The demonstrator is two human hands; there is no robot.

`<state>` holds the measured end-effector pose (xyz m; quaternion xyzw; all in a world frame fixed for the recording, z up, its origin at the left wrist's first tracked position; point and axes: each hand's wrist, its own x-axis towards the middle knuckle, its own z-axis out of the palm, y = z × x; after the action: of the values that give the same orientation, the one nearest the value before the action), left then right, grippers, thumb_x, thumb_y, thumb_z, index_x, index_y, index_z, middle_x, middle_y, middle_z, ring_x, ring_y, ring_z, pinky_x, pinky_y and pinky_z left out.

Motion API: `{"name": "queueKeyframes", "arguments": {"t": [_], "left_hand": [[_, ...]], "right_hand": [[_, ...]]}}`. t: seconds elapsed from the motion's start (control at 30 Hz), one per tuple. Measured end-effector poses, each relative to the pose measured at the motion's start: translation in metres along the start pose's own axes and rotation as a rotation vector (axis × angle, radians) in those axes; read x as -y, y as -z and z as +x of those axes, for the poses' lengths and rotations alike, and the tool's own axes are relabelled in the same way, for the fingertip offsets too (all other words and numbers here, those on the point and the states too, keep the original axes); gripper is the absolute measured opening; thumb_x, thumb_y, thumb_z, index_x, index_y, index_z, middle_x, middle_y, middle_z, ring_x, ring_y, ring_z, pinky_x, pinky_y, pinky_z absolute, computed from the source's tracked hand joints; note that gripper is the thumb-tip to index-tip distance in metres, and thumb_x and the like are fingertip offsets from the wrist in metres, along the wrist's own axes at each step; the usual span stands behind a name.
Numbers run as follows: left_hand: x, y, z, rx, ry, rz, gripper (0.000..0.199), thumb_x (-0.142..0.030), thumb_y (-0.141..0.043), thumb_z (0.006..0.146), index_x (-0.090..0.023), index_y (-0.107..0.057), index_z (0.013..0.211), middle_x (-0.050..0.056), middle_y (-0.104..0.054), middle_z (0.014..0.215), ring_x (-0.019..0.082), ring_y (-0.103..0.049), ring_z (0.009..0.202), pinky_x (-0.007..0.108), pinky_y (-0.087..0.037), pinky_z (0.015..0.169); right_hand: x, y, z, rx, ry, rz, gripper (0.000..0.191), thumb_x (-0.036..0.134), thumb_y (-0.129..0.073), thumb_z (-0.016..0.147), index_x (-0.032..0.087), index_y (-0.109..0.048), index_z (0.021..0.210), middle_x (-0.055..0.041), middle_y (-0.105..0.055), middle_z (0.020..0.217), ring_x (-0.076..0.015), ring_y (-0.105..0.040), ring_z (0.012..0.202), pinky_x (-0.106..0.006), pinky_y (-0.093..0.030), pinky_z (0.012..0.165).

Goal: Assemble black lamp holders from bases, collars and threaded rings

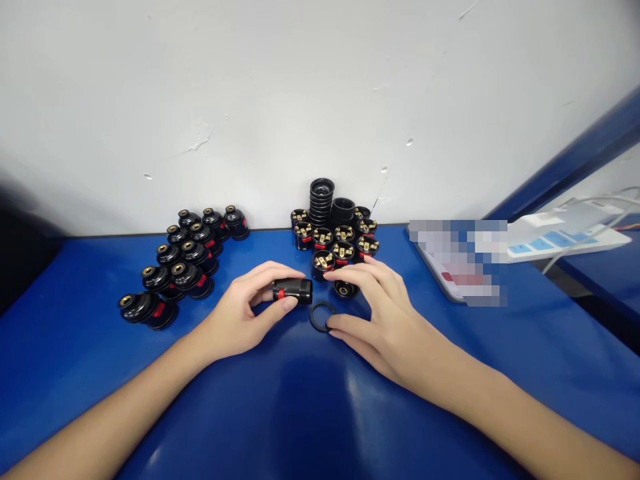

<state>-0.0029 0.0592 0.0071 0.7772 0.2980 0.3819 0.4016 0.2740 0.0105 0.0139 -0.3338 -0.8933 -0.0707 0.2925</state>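
Note:
My left hand [255,307] grips a black cylindrical lamp socket [295,292] with a red switch, lying sideways with its wide end to the right. Just right of it, my right hand [380,307] has a thin black ring [313,319] at two lower fingertips, low over the blue table. Its upper fingers are spread near the open socket bases. Behind that hand, partly covered, a black cap [345,289] with a round hole lies on the table. Several socket bases [323,261] with brass contacts and red switches stand beyond my hands.
Several closed black sockets [193,279] stand in rows on the left. A stack of black threaded rings [321,200] rises at the back, beside a black sleeve [343,210]. To the right lie a partly blurred phone [435,267] and a white power strip [570,243] with cables.

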Motion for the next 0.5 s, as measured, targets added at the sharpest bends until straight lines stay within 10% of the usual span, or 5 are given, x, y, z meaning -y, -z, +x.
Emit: {"name": "queueKeyframes", "arguments": {"t": [0.3,0.5], "left_hand": [[0.0,-0.004,0.003,-0.112,0.087,-0.078,0.028,-0.034,-0.073,0.106,-0.021,-0.08,0.129,0.006,-0.079,0.109,0.011,-0.075,0.078,0.022,-0.069,0.077],[-0.006,-0.011,0.002,-0.104,0.088,-0.2,0.038,-0.024,-0.085,0.095,-0.027,-0.081,0.133,0.007,-0.079,0.126,0.018,-0.08,0.113,0.026,-0.07,0.098]], "right_hand": [[0.004,0.019,0.006,-0.03,-0.175,0.284,0.015,0.01,-0.063,0.104,0.023,-0.067,0.11,-0.0177,-0.069,0.137,-0.032,-0.069,0.13,-0.055,-0.061,0.11],[0.004,0.009,0.003,-0.105,-0.325,0.511,0.015,0.013,-0.062,0.108,0.026,-0.064,0.116,-0.0132,-0.074,0.145,-0.0264,-0.074,0.134,-0.045,-0.062,0.116]]}}
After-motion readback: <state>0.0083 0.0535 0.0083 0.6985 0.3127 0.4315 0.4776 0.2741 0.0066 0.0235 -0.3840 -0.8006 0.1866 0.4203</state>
